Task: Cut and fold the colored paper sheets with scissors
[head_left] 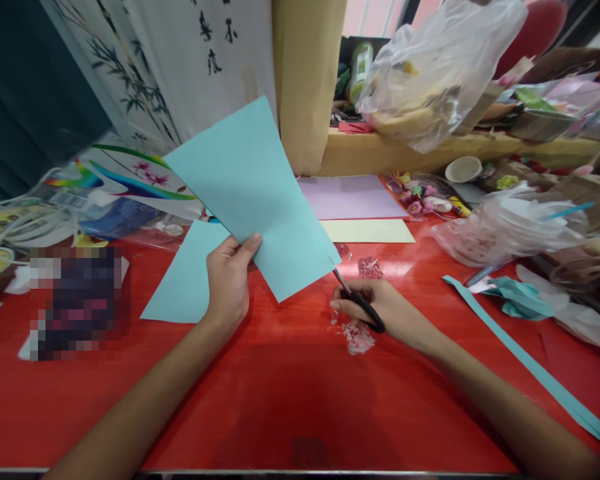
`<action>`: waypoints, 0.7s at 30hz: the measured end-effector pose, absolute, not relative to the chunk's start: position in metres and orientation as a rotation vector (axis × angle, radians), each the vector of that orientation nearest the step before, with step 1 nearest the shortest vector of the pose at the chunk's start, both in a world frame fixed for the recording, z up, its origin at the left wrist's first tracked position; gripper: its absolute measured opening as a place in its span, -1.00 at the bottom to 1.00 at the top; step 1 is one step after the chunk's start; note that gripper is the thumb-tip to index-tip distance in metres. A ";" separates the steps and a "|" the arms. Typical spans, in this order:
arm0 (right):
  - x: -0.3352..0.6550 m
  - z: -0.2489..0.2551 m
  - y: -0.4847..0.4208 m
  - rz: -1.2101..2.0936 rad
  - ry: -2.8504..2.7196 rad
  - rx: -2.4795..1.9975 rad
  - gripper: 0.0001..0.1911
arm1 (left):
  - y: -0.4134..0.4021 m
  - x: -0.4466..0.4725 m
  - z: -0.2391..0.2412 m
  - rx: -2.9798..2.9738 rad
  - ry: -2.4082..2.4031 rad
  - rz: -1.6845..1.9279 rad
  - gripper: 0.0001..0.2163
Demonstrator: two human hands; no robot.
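The left hand (227, 283) pinched a raised light-blue paper sheet (253, 193); the right hand (380, 308) gripped black-handled scissors (357, 300), apparently biting its lower edge, above a red table (280, 393).

Tilted blue sheet (250, 193), black-handled scissors (361, 303)

The sheet of paper (250, 193) I hold is plain light turquoise, like the sheet (187, 280) lying on my glossy red bench (280, 387); my scissors (363, 307) have black handles; beyond lie a lilac sheet (350, 197), a pale yellow one (367, 231), and a turquoise strip (525, 360).
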State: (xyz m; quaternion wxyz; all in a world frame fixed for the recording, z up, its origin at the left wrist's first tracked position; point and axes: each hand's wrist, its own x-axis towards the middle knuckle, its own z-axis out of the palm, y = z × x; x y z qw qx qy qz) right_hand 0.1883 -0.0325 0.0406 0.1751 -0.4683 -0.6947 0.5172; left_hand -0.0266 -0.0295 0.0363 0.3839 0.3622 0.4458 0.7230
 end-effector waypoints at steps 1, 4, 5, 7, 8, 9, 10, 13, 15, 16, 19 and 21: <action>0.188 0.040 -0.032 1.476 -1.957 -1.323 -0.71 | -0.029 -0.026 0.036 0.919 1.138 1.842 -0.94; 0.188 0.037 -0.033 1.497 -1.928 -1.299 -0.72 | -0.029 -0.026 0.035 0.899 1.138 1.824 -0.93; 0.188 0.037 -0.033 1.500 -1.926 -1.293 -0.72 | -0.030 -0.026 0.035 0.895 1.137 1.815 -0.92; 0.188 0.037 -0.034 1.495 -1.927 -1.298 -0.71 | -0.030 -0.025 0.035 0.892 1.135 1.800 -0.92; 0.188 0.037 -0.034 1.495 -1.927 -1.304 -0.70 | -0.031 -0.025 0.035 0.893 1.133 1.795 -0.92; 0.187 0.037 -0.035 1.497 -1.924 -1.308 -0.69 | -0.031 -0.025 0.035 0.895 1.131 1.793 -0.92; 0.187 0.037 -0.035 1.502 -1.917 -1.309 -0.68 | -0.032 -0.025 0.035 0.898 1.128 1.791 -0.92; 0.186 0.038 -0.035 1.514 -1.905 -1.292 -0.67 | -0.033 -0.024 0.035 0.911 1.124 1.784 -0.93; 0.186 0.038 -0.035 1.514 -1.904 -1.286 -0.65 | -0.033 -0.024 0.035 0.919 1.124 1.778 -0.93; 0.186 0.038 -0.036 1.518 -1.903 -1.285 -0.64 | -0.033 -0.024 0.035 0.921 1.122 1.777 -0.93; 0.186 0.037 -0.037 1.533 -1.891 -1.290 -0.63 | -0.032 -0.024 0.034 0.918 1.121 1.779 -0.94; 0.186 0.037 -0.037 1.536 -1.884 -1.303 -0.65 | -0.032 -0.024 0.034 0.911 1.125 1.779 -0.95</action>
